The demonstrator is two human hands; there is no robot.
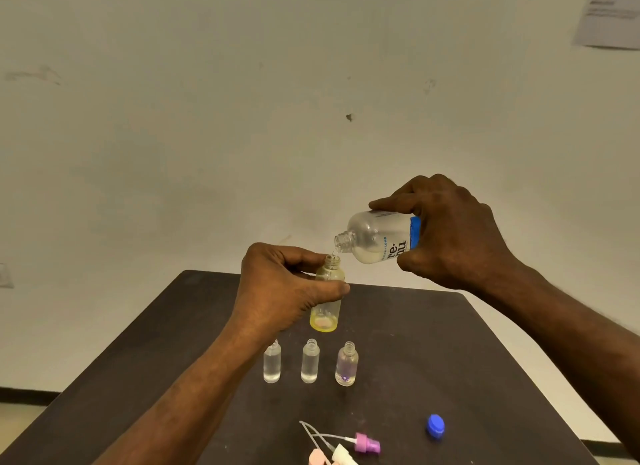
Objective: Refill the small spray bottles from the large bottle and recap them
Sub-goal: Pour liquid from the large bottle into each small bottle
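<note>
Blue cap (435, 427), yellow-tinted bottle (327, 305)

3 small bottles (309, 361) stand in a row on the table (450, 354); behind them, a held bottle (327, 293) sits under the big bottle's (377, 236) mouth; pumps (349, 447) lie in front, cap (435, 426) to their right.

The large bottle (381, 238) at right of centre is clear, glossy plastic with a printed label; the small bottle (327, 293) beside it is see-through, yellow-tinted and shiny; three small bottles (310, 360) below are clear and smooth; the bench (433, 343) is dark and matt; the blue cap (435, 426) at lower right looks like smooth plastic; the wall (242, 101) is matt, scuffed.
</note>
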